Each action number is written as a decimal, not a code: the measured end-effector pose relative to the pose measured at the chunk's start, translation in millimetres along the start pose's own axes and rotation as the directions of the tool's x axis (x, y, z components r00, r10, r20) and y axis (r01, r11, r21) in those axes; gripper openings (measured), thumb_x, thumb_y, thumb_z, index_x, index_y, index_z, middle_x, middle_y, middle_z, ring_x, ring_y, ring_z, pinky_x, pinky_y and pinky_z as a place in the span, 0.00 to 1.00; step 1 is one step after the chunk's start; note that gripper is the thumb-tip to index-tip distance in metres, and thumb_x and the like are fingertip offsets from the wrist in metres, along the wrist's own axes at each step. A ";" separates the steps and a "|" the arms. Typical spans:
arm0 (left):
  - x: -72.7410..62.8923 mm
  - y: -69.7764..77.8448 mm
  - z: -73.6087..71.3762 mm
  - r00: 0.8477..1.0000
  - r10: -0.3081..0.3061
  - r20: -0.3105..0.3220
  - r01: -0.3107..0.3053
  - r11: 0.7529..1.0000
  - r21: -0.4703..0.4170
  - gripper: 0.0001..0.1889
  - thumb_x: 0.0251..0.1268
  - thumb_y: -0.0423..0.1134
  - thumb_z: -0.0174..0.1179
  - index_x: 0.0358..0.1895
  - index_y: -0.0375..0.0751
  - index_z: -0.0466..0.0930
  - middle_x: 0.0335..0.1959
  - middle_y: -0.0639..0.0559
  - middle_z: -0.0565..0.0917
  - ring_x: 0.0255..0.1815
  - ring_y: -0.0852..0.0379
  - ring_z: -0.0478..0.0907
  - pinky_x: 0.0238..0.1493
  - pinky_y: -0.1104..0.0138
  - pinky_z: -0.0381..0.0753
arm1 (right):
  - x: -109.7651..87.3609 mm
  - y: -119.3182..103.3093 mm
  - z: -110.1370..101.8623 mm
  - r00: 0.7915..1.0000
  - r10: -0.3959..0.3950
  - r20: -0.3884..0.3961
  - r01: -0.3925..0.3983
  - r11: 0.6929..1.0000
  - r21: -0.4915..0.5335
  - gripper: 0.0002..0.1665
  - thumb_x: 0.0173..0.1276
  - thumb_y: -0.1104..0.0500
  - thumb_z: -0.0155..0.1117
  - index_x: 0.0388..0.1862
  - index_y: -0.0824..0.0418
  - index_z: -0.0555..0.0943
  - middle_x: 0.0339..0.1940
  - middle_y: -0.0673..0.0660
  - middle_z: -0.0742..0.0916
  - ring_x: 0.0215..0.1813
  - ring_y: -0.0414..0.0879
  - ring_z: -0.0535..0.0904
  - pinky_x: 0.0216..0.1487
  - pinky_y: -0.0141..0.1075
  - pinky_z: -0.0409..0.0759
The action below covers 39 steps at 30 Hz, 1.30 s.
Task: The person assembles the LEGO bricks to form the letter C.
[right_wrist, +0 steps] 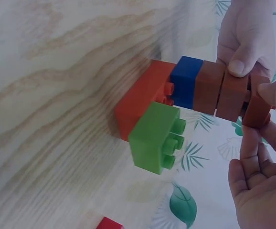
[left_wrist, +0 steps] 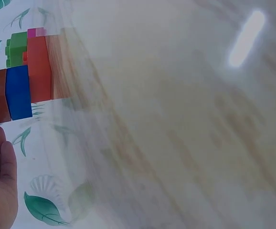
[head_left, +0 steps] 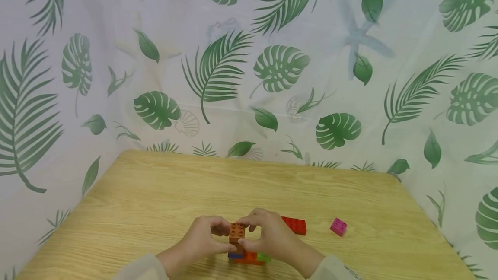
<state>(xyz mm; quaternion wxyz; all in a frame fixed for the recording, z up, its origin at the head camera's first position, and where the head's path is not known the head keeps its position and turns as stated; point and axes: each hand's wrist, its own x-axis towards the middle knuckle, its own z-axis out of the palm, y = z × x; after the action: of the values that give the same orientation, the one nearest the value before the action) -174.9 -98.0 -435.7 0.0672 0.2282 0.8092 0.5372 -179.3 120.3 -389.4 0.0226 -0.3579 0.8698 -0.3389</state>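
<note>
On the table stands a brick build: a long orange-red brick [right_wrist: 145,98] at the bottom, a green brick [right_wrist: 157,136] on one end and a blue brick [right_wrist: 185,81] on the other. Brown bricks [right_wrist: 220,90] are stacked over the blue one. My right hand [head_left: 274,237] pinches the topmost brown brick [right_wrist: 257,102] between thumb and fingers. That brick sits slightly tilted, a narrow gap showing under it. From the opposite side my left hand [head_left: 198,239] holds the stack, its thumb [right_wrist: 237,67] against the brown brick just below the top one.
Behind my right hand lies a red brick [head_left: 296,226] with studs up. Farther right is a small pink brick [head_left: 339,227]. A leaf-printed curtain [head_left: 249,77] hangs along the far edge of the wooden table [head_left: 175,185].
</note>
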 end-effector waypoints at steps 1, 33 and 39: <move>-0.1 1.0 -0.2 1.000 0.003 0.001 -0.003 1.000 0.001 0.17 0.47 0.37 0.75 0.41 0.36 0.83 0.38 0.53 0.83 0.38 0.55 0.79 0.43 0.59 0.81 | 0.3 -0.5 -0.4 1.000 0.000 0.001 0.000 1.000 -0.003 0.16 0.57 0.56 0.73 0.45 0.57 0.86 0.32 0.43 0.81 0.34 0.42 0.77 0.31 0.28 0.76; -2.3 2.8 3.5 0.990 0.094 -0.102 -0.103 0.991 -0.088 0.16 0.52 0.40 0.72 0.44 0.43 0.82 0.42 0.55 0.83 0.44 0.51 0.78 0.48 0.60 0.78 | -1.2 -0.3 5.0 0.999 0.006 -0.041 -0.008 0.999 -0.037 0.16 0.53 0.60 0.76 0.42 0.60 0.87 0.30 0.43 0.82 0.32 0.35 0.74 0.32 0.29 0.78; -1.8 5.6 2.8 0.995 0.038 -0.091 -0.050 0.988 -0.143 0.16 0.50 0.40 0.73 0.42 0.42 0.82 0.41 0.53 0.83 0.44 0.47 0.78 0.50 0.51 0.77 | -3.2 2.6 7.1 0.997 -0.018 -0.075 0.018 1.000 -0.001 0.16 0.52 0.61 0.76 0.42 0.59 0.87 0.31 0.43 0.83 0.32 0.36 0.76 0.32 0.31 0.79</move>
<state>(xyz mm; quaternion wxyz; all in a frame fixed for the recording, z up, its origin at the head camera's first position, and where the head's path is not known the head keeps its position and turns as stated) -170.6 -94.7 -432.1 0.0359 0.2165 0.7648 0.6058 -176.5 119.6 -397.1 -0.0133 -0.3526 0.8669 -0.3521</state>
